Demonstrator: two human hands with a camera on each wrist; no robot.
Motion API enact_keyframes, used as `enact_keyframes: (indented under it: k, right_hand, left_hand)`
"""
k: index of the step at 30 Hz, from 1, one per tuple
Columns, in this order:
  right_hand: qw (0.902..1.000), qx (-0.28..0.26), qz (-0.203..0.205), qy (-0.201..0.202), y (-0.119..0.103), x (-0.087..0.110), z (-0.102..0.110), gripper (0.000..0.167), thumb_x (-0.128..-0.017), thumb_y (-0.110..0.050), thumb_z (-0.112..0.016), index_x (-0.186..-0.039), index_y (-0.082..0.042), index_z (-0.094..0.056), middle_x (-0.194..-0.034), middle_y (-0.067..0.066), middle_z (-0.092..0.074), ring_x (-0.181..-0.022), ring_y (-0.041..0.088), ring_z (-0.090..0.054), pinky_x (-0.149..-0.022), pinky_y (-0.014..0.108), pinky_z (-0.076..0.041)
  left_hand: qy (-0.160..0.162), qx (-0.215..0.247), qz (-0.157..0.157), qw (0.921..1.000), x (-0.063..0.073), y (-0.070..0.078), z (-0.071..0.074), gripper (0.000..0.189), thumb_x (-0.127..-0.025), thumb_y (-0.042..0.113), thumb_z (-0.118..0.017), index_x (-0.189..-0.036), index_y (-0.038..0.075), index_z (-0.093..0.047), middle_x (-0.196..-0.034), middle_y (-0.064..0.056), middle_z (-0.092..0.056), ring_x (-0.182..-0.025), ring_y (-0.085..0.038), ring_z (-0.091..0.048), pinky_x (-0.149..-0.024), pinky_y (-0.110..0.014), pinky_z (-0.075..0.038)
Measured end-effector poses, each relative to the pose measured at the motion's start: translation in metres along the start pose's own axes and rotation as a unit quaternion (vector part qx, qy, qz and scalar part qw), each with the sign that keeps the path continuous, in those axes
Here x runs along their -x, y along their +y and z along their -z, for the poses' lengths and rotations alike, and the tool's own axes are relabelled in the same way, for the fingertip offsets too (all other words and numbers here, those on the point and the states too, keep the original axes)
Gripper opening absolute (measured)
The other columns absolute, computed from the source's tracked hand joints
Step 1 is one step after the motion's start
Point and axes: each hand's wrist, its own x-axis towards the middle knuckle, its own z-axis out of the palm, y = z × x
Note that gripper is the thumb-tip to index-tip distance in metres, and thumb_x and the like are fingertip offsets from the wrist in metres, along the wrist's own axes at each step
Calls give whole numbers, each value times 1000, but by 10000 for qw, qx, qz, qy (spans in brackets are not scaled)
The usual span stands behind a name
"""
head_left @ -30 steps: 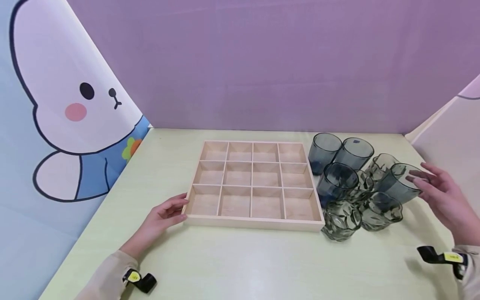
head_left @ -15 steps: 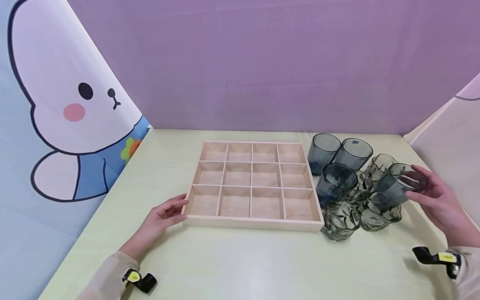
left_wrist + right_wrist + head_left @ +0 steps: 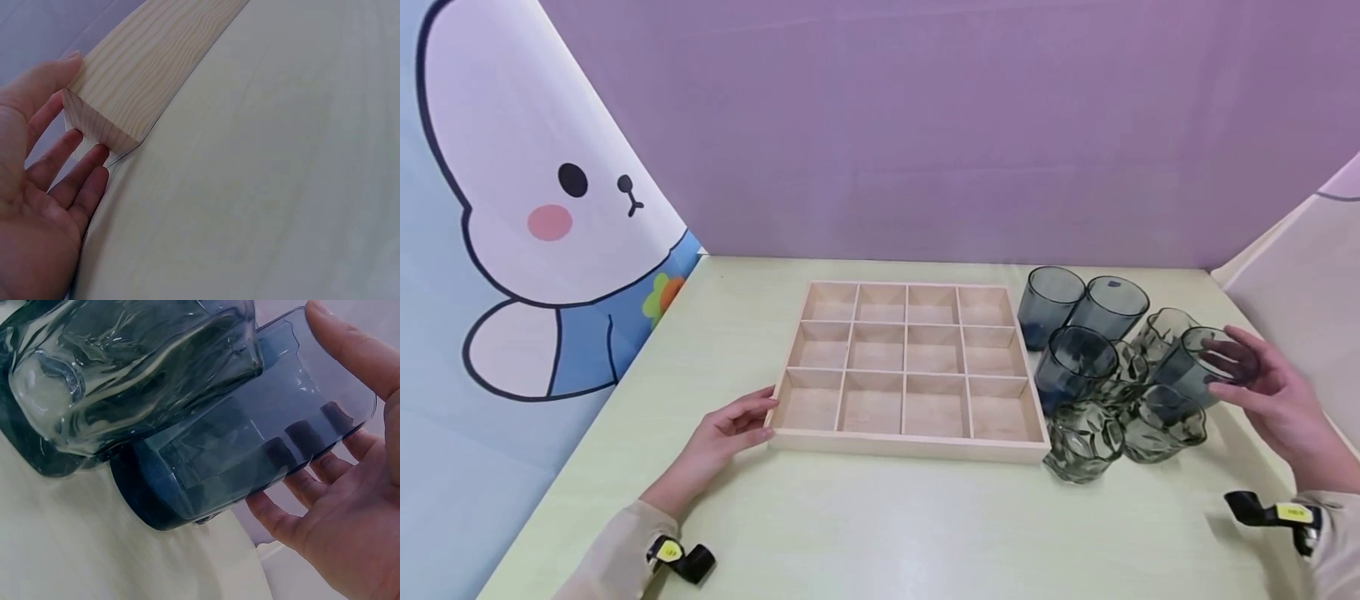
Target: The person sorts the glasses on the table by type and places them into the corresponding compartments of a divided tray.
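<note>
My left hand (image 3: 722, 433) holds the near left corner of a light wooden compartment tray (image 3: 910, 447). In the left wrist view its thumb lies at the corner (image 3: 115, 94) and several fingertips touch the end face. My right hand (image 3: 1285, 400) grips a straight-sided blue drinking glass (image 3: 1187, 375) near its rim, thumb on one side and fingers on the other. That glass leans to the right. Beside it, a wavy clear-grey glass (image 3: 137, 375) overlaps it in the right wrist view. Nothing lies in the tray's compartments.
More blue glasses (image 3: 1051, 304) stand along the tray's right side. Several wavy grey glasses (image 3: 1082, 442) crowd between them and my right hand. The pale table (image 3: 880, 533) meets a purple backdrop (image 3: 925, 125) behind and a cartoon-printed cloth (image 3: 490, 250) at left.
My right hand has moved slightly left onto the blue glass, its thumb and fingers closing around the rim area. The left hand and the tray have stayed in place.
</note>
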Motion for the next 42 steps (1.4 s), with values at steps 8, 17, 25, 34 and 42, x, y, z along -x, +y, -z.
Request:
enact_keyframes:
  k: [8, 17, 25, 34, 42]
  right_hand:
    - [9997, 216, -16, 146, -1, -1, -5, 69, -88, 32, -44, -151, 10, -25, -140, 21, -54, -127, 26, -55, -96, 28, -50]
    - [9974, 319, -7, 643, -2, -4, -12, 68, -85, 37, -40, -147, 11, -33, -135, 20, -58, -121, 25, -60, -92, 29, -52]
    - [9804, 1217, 8, 1549, -9, -3, -24, 66, -82, 39, -40, -142, 12, -42, -126, 15, -66, -111, 20, -66, -83, 23, -55]
    - [9771, 1067, 317, 1814, -24, -15, -34, 65, -80, 40, -39, -140, 16, -42, -120, 17, -68, -104, 22, -69, -80, 24, -56]
    - [9727, 884, 632, 2050, -32, -25, -38, 61, -79, 39, -45, -135, 16, -48, -118, 20, -69, -102, 24, -70, -80, 24, -57]
  left_hand:
    - [18, -4, -164, 9999, 0, -5, -1, 41, -90, -2, -69, -128, -11, -58, -138, 15, -53, -115, 1, -57, -93, -17, -48]
    - [50, -34, -106, 9999, -1, 0, -1, 41, -90, -1, -70, -128, -11, -59, -139, 11, -53, -114, 2, -58, -92, -17, -49]
    - [55, -39, -1, 10000, -1, 1, -1, 42, -90, 0, -70, -129, -12, -58, -139, 12, -53, -116, 3, -56, -93, -17, -48]
    - [40, -80, 9, 10000, 0, 1, -1, 42, -90, 0, -70, -129, -11, -58, -139, 15, -52, -116, 4, -56, -93, -16, -48]
    - [56, -81, -57, 9999, 1, 1, -2, 41, -90, 0, -71, -128, -9, -60, -141, 7, -53, -115, 3, -57, -92, -17, -49]
